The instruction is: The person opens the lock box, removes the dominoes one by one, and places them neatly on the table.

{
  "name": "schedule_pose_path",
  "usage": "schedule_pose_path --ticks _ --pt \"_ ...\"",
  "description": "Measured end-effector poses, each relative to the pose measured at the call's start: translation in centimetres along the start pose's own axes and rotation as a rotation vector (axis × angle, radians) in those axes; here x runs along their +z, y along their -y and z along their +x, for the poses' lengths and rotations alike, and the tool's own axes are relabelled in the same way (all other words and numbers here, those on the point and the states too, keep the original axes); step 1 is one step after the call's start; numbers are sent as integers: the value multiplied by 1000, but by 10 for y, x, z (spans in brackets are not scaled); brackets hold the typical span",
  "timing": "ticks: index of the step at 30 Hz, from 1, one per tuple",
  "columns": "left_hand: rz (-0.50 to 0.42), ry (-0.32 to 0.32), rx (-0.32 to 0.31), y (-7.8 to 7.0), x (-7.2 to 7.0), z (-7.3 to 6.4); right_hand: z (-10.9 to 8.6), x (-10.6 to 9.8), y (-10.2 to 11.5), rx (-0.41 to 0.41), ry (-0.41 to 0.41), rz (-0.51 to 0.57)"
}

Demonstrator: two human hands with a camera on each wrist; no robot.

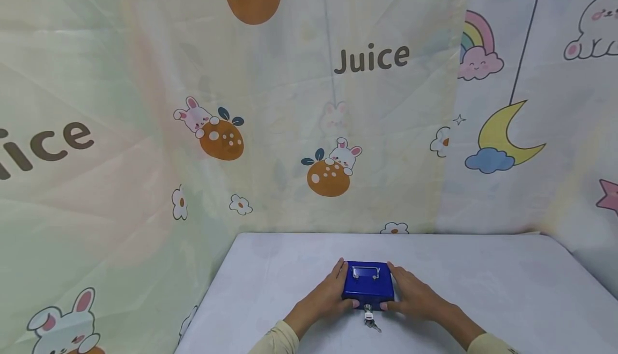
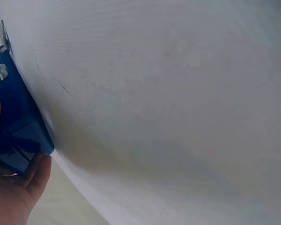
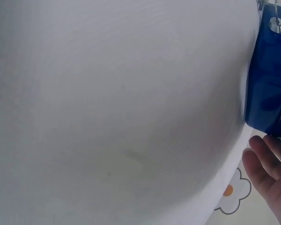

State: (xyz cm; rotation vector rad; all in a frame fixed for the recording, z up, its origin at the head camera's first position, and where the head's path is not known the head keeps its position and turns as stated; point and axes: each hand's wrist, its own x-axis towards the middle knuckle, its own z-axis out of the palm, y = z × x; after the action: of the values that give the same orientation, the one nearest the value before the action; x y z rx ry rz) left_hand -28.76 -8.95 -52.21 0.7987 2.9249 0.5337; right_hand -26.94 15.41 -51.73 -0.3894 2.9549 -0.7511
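A blue metal cash box rests on the white table, its lid down and a folded wire handle on top. A key sits in the round lock on the front, and a small bunch of keys hangs from it onto the tabletop. My left hand holds the box's left side, fingers along the side and thumb on the front corner. On the opposite side my right hand holds it likewise, thumb at the front. The right wrist view shows those fingers close against the box's side.
The white-covered table extends to both sides of the box. Behind it hangs a printed cloth with rabbits, fruit and flowers, and another cloth with a moon and rainbow covers the right side.
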Motion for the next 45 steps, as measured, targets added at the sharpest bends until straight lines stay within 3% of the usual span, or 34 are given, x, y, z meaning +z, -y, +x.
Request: schedule_pose_path --ticks 23,45 --pt "-3 -16 9 4 3 1 3 -2 -4 7 3 16" --pt "-45 7 -36 5 2 1 0 -19 -5 -28 45 52"
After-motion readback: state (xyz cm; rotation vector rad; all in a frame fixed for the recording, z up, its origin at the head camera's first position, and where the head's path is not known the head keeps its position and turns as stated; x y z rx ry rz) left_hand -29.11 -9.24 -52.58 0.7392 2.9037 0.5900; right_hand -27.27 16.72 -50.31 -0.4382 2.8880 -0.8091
